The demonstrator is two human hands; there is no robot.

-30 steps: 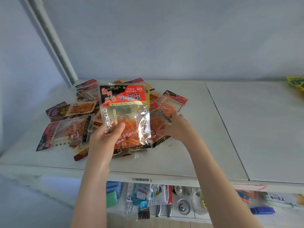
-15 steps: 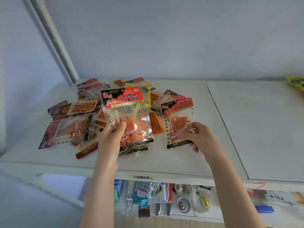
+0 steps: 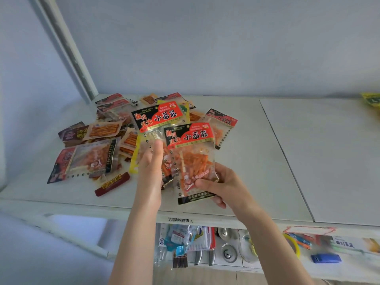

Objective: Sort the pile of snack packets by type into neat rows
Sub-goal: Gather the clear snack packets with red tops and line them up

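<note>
While the pile of snack packets [image 3: 107, 140] lies spread over the left part of the white table [image 3: 236, 161], both hands are raised above the table's near edge, each with a packet of the same red-and-black kind. The right hand [image 3: 221, 187] grips the front packet [image 3: 190, 159] at its lower right corner, thumb across the clear face and fingers curled behind, so the packet stands nearly upright with its red header on top. The left hand [image 3: 151, 171] is pressed flat, fingers straight and together, against the clear front of the rear packet [image 3: 158, 120]; whether a thumb pinches it from behind is hidden, so I cannot tell if this hand truly clasps it or only steadies it. The front packet overlaps the rear one's lower right part, and the two appear to touch.

Behind them a third red-headed packet [image 3: 223, 122] lies flat at the pile's right edge. On the left lie a large packet with a clear window [image 3: 86, 159], a dark brown packet [image 3: 72, 133], and a small dark red stick packet [image 3: 113, 185] nearest the table's edge. A second table panel [image 3: 329, 161] adjoins on the right, with a yellow-green packet [image 3: 372, 99] at its far corner. Below the table, utensils and pot lids [image 3: 226, 245] sit on a lower shelf.
</note>
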